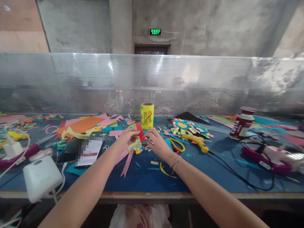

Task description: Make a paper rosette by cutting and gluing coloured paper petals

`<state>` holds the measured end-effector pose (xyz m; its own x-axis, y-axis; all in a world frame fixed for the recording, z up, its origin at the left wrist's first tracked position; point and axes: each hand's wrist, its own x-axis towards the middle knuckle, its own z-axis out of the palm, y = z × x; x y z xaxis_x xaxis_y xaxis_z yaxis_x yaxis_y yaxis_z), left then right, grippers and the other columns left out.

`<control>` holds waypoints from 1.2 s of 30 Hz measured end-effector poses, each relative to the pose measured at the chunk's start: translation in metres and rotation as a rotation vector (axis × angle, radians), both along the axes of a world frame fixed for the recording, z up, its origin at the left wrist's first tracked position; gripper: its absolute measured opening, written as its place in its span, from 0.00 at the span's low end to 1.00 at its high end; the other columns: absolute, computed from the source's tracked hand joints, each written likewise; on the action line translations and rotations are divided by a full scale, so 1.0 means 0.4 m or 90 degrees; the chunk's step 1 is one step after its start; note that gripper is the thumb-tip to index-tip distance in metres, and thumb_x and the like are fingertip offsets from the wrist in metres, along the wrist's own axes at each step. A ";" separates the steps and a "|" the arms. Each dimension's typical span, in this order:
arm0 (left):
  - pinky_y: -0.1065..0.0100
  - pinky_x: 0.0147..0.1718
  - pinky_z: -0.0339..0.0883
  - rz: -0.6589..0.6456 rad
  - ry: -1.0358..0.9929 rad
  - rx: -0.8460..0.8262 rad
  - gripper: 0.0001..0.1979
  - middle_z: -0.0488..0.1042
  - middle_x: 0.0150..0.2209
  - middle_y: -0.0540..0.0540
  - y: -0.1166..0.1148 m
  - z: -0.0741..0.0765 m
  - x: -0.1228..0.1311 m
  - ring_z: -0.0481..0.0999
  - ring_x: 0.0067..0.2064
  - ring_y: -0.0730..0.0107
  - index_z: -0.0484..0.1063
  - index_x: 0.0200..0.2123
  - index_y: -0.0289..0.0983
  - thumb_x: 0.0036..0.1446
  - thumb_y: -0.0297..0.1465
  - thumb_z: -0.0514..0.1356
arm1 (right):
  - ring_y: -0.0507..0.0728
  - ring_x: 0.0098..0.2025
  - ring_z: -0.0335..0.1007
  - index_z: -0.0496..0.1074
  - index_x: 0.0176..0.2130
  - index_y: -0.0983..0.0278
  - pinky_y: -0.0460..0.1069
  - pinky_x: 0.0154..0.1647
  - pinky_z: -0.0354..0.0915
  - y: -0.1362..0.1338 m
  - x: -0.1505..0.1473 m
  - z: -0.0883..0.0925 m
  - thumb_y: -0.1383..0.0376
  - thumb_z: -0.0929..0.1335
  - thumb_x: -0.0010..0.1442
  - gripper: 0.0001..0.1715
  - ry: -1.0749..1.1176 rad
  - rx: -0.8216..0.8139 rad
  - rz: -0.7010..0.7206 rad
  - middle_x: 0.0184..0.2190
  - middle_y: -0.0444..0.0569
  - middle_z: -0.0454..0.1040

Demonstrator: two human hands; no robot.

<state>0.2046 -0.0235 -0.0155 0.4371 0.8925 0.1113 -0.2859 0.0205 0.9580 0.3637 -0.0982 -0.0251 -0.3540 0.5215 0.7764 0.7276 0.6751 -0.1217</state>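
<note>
Above the middle of the table, my left hand (pixel 126 140) is closed with its fingers pinching a red piece of paper (pixel 139 130). Just below those fingers hangs a pale green-yellow paper frill (pixel 134 146), and pink paper strips (pixel 127 164) trail down beneath it. My right hand (pixel 160 144) meets it from the right, its fingers pinched at the red paper's right edge. Whether something small is also between those fingertips is hidden. Directly behind the hands stands a yellow tube (pixel 147 117). Scissors with yellow handles (pixel 177 145) lie beside my right hand.
A yellow glue gun (pixel 196 142) with a black cable and a multicoloured paper flower (pixel 184 126) lie to the right, near a Costa bottle (pixel 242 124). Leftward are coloured sheets (pixel 81 126), a phone-like white card (pixel 89 152) and a white charger (pixel 42 178). A perforated metal screen (pixel 90 82) runs behind.
</note>
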 end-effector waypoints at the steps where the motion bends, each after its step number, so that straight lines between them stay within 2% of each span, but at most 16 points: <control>1: 0.74 0.22 0.61 -0.007 -0.010 -0.021 0.12 0.70 0.20 0.51 -0.004 0.000 0.002 0.69 0.21 0.78 0.70 0.24 0.35 0.34 0.27 0.69 | 0.57 0.43 0.66 0.69 0.39 0.61 0.56 0.48 0.66 0.001 0.000 0.001 0.68 0.61 0.61 0.09 0.011 -0.004 0.004 0.39 0.52 0.67; 4: 0.74 0.23 0.63 -0.022 -0.022 -0.047 0.13 0.70 0.21 0.51 -0.014 0.002 0.008 0.70 0.22 0.77 0.70 0.23 0.34 0.33 0.27 0.70 | 0.56 0.42 0.66 0.69 0.37 0.61 0.55 0.46 0.66 0.003 -0.006 0.000 0.66 0.62 0.60 0.07 0.056 -0.032 0.017 0.38 0.51 0.67; 8: 0.73 0.25 0.64 -0.019 -0.016 -0.021 0.13 0.72 0.22 0.50 -0.022 0.004 0.014 0.70 0.23 0.77 0.71 0.25 0.33 0.32 0.26 0.70 | 0.55 0.38 0.66 0.69 0.34 0.62 0.51 0.37 0.67 0.009 -0.018 -0.002 0.63 0.63 0.59 0.06 0.166 -0.105 0.028 0.36 0.51 0.68; 13: 0.73 0.25 0.64 -0.013 0.013 0.000 0.13 0.72 0.22 0.51 -0.025 0.007 0.014 0.70 0.21 0.77 0.72 0.28 0.34 0.34 0.26 0.69 | 0.53 0.30 0.64 0.67 0.30 0.63 0.48 0.30 0.63 0.019 -0.021 0.001 0.58 0.64 0.56 0.11 0.308 -0.200 -0.006 0.27 0.46 0.68; 18: 0.70 0.27 0.67 0.014 0.046 0.037 0.09 0.74 0.24 0.49 -0.034 0.007 0.017 0.72 0.22 0.74 0.73 0.29 0.34 0.40 0.29 0.67 | 0.51 0.26 0.60 0.66 0.28 0.63 0.47 0.28 0.59 0.019 -0.020 0.007 0.54 0.65 0.52 0.14 0.413 -0.229 -0.020 0.23 0.43 0.66; 24: 0.67 0.31 0.69 -0.006 0.066 0.094 0.08 0.75 0.26 0.47 -0.056 0.015 0.024 0.73 0.24 0.73 0.76 0.30 0.33 0.43 0.29 0.66 | 0.50 0.23 0.57 0.64 0.25 0.62 0.47 0.24 0.57 0.024 -0.019 0.008 0.50 0.67 0.49 0.19 0.478 -0.251 -0.022 0.20 0.42 0.64; 31: 0.66 0.32 0.70 0.001 0.067 0.087 0.06 0.76 0.25 0.47 -0.066 0.020 0.030 0.74 0.24 0.72 0.76 0.30 0.33 0.44 0.25 0.64 | 0.50 0.23 0.57 0.63 0.25 0.62 0.47 0.23 0.56 0.031 -0.014 0.005 0.49 0.67 0.48 0.20 0.494 -0.251 -0.032 0.20 0.42 0.63; 36: 0.66 0.32 0.70 -0.003 0.071 0.097 0.07 0.76 0.26 0.46 -0.062 0.016 0.030 0.74 0.24 0.72 0.76 0.30 0.33 0.43 0.28 0.66 | 0.51 0.23 0.58 0.63 0.24 0.62 0.47 0.23 0.57 0.030 -0.014 0.006 0.48 0.67 0.48 0.21 0.498 -0.257 -0.037 0.20 0.42 0.64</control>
<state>0.2167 -0.0481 -0.0089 0.4586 0.8668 0.1958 -0.1776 -0.1264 0.9759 0.3580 -0.0861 -0.0225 0.2379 0.8087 0.5380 0.3680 0.4375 -0.8205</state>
